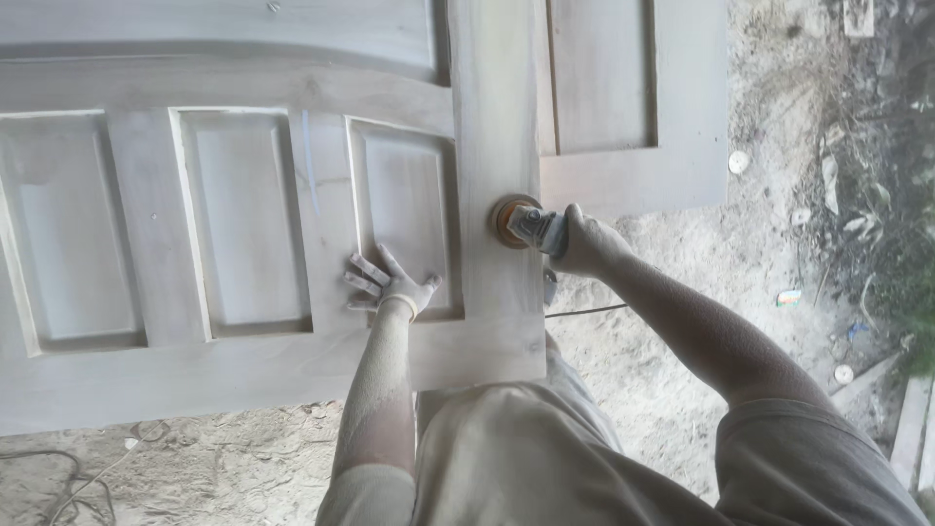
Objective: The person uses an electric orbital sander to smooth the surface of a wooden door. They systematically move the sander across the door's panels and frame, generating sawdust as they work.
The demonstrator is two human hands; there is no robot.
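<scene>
A pale unfinished wooden door [243, 78] with several raised panels lies flat under me. My left hand [390, 285], in a dusty glove with fingers spread, presses on the recessed panel nearest the door's edge rail. My right hand [582, 240] grips a grey power sander [531, 224] whose round orange pad [506, 220] sits against the door's long edge rail. A thin black cord [584, 312] runs from the tool under my right forearm.
Sandy, dusty ground [701, 263] surrounds the door, with scraps and small white lids at the right. A second door piece [633, 97] lies beyond. Loose cable [68, 482] curls at the lower left. Wooden planks [911, 429] sit at the right edge.
</scene>
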